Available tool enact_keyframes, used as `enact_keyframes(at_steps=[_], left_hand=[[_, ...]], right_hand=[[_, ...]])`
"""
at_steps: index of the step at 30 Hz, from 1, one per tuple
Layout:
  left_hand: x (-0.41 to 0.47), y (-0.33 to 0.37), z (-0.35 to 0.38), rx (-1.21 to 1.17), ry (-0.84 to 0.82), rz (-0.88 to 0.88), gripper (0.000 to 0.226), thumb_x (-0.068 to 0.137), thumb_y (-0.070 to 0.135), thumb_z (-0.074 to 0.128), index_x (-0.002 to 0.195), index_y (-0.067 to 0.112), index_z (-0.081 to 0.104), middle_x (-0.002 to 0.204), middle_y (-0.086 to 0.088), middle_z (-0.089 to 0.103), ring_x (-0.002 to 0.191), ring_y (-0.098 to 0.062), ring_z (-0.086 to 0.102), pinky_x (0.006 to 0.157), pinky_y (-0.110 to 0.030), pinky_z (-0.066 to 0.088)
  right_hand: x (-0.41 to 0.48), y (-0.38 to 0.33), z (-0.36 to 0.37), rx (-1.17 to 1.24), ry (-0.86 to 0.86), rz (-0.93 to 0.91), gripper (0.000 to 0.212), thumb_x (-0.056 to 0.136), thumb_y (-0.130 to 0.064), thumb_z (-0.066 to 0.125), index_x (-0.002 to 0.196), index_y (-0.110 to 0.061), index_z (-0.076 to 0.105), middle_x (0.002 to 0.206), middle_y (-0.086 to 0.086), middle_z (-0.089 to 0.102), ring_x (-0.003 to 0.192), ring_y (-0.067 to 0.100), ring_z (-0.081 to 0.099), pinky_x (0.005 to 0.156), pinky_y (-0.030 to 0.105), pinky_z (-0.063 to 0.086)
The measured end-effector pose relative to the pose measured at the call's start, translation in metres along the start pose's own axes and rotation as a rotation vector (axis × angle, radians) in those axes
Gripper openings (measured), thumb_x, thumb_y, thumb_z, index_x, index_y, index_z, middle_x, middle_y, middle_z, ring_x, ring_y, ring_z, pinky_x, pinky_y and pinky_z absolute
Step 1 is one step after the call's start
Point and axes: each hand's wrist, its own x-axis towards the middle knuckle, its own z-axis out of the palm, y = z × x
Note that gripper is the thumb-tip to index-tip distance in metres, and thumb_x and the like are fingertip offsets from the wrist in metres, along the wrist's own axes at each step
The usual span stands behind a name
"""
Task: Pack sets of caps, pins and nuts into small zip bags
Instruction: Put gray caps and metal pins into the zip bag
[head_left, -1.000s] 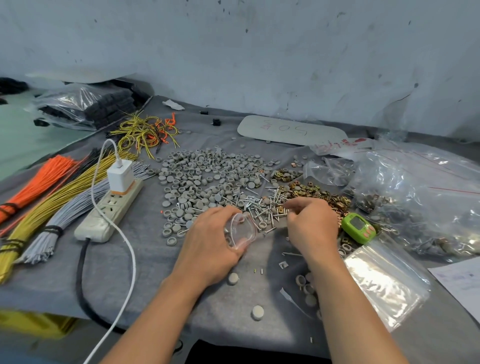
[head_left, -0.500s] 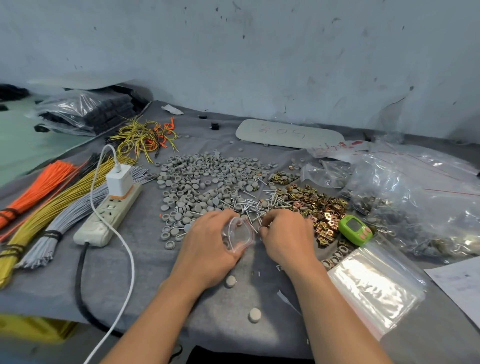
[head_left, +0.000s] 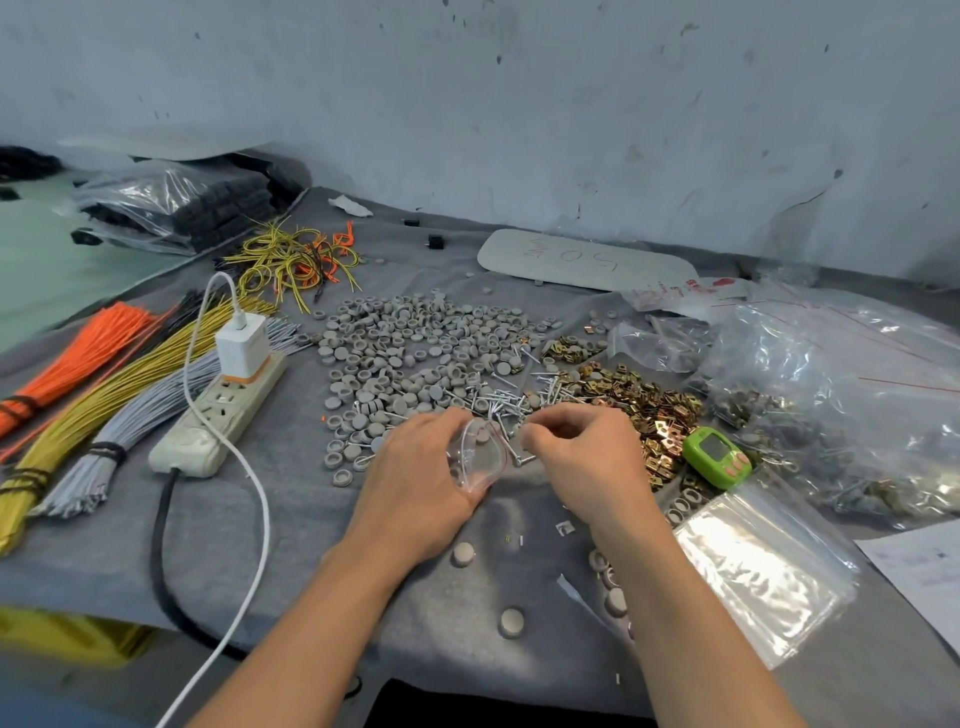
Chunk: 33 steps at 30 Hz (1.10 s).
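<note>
The right hand (head_left: 582, 457) is arriving from the nuts (head_left: 649, 405) at the zip bag (head_left: 478, 460), fingertips bunching (I cannot tell on what), so a drop-in is likely coming; the left hand (head_left: 415, 483) is gripping the bag just above the cloth (head_left: 291, 519), mouth gaping rightward, long axis lying roughly left-right

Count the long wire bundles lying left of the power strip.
3: orange bundle farthest left, yellow bundle beside it, grey bundle next to the power strip. Dark strands between orange and yellow may be a fourth, mostly hidden.
</note>
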Motion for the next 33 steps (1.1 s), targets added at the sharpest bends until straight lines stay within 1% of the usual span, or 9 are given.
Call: enact_keyframes(at_steps=[3, 7, 11, 14, 17, 22, 25, 29, 33], left_hand=[[0.000, 0.001, -0.001, -0.006, -0.034, 0.010, 0.034, 0.076, 0.065, 0.062, 0.096, 0.039, 0.052, 0.089, 0.020, 0.054, 0.087, -0.003, 0.051, 0.070, -0.024, 0.041], [0.001, 0.002, -0.002, 0.012, -0.055, 0.020, 0.026, 0.079, 0.050, 0.067, 0.098, 0.036, 0.057, 0.092, 0.017, 0.058, 0.091, -0.006, 0.052, 0.079, -0.033, 0.047], [0.000, 0.003, -0.003, -0.034, -0.020, 0.015, 0.032, 0.079, 0.049, 0.076, 0.102, 0.034, 0.060, 0.095, 0.017, 0.059, 0.093, -0.007, 0.054, 0.079, -0.030, 0.045], [-0.002, 0.003, -0.004, -0.034, -0.003, 0.013, 0.036, 0.078, 0.055, 0.073, 0.106, 0.037, 0.060, 0.099, 0.020, 0.056, 0.092, -0.006, 0.053, 0.078, -0.026, 0.043], [-0.002, 0.003, -0.005, -0.028, -0.015, 0.008, 0.039, 0.077, 0.055, 0.073, 0.108, 0.037, 0.060, 0.101, 0.020, 0.056, 0.092, -0.005, 0.052, 0.079, -0.025, 0.041], [-0.002, 0.005, -0.006, -0.028, -0.011, 0.008, 0.035, 0.076, 0.054, 0.071, 0.105, 0.038, 0.059, 0.095, 0.022, 0.052, 0.089, -0.004, 0.051, 0.072, -0.019, 0.036], [-0.002, 0.005, -0.005, -0.011, -0.008, 0.004, 0.035, 0.077, 0.046, 0.076, 0.106, 0.037, 0.059, 0.097, 0.021, 0.054, 0.091, -0.006, 0.052, 0.076, -0.023, 0.037], [-0.002, 0.004, -0.004, -0.020, -0.004, 0.008, 0.033, 0.078, 0.043, 0.077, 0.105, 0.040, 0.058, 0.097, 0.025, 0.053, 0.092, -0.003, 0.051, 0.077, -0.023, 0.039], [-0.001, 0.003, -0.003, -0.014, -0.002, 0.009, 0.032, 0.078, 0.042, 0.077, 0.104, 0.040, 0.058, 0.097, 0.024, 0.054, 0.093, -0.003, 0.051, 0.079, -0.024, 0.040]], right_hand=[[-0.008, -0.003, 0.010, -0.059, -0.116, -0.060, 0.009, 0.084, -0.020, 0.079, 0.079, -0.027, 0.081, 0.065, -0.012, 0.072, 0.051, -0.003, 0.058, 0.049, 0.013, 0.043], [-0.013, -0.010, 0.023, -0.177, -0.214, -0.152, 0.014, 0.085, -0.020, 0.074, 0.086, -0.029, 0.084, 0.057, -0.008, 0.066, 0.049, 0.002, 0.051, 0.051, 0.013, 0.038], [-0.002, -0.009, 0.012, -0.188, -0.071, -0.074, 0.015, 0.089, -0.019, 0.074, 0.084, -0.030, 0.083, 0.063, -0.016, 0.068, 0.053, -0.004, 0.060, 0.049, 0.010, 0.042], [0.009, -0.002, -0.003, -0.371, 0.051, 0.029, 0.022, 0.094, -0.018, 0.071, 0.081, -0.034, 0.079, 0.076, -0.016, 0.070, 0.066, 0.007, 0.068, 0.070, 0.031, 0.061], [0.013, 0.005, -0.008, -0.448, 0.025, 0.078, 0.026, 0.096, -0.014, 0.067, 0.085, -0.034, 0.080, 0.083, -0.011, 0.074, 0.082, 0.020, 0.072, 0.092, 0.044, 0.059], [0.010, 0.009, 0.003, -0.586, -0.166, 0.052, 0.025, 0.099, -0.023, 0.060, 0.098, -0.043, 0.074, 0.098, -0.003, 0.075, 0.092, 0.030, 0.069, 0.085, 0.043, 0.060], [0.011, 0.010, 0.005, -0.679, -0.166, 0.076, 0.017, 0.098, -0.025, 0.062, 0.092, -0.040, 0.066, 0.097, -0.001, 0.073, 0.107, 0.036, 0.063, 0.095, 0.043, 0.054], [0.010, 0.009, 0.003, -0.781, -0.211, 0.032, 0.011, 0.098, -0.032, 0.058, 0.090, -0.032, 0.064, 0.098, -0.005, 0.072, 0.106, 0.027, 0.063, 0.109, 0.047, 0.040], [0.007, 0.008, -0.002, -0.776, -0.213, 0.016, 0.014, 0.101, -0.032, 0.056, 0.095, -0.030, 0.068, 0.094, -0.006, 0.071, 0.099, 0.022, 0.064, 0.112, 0.047, 0.036]])
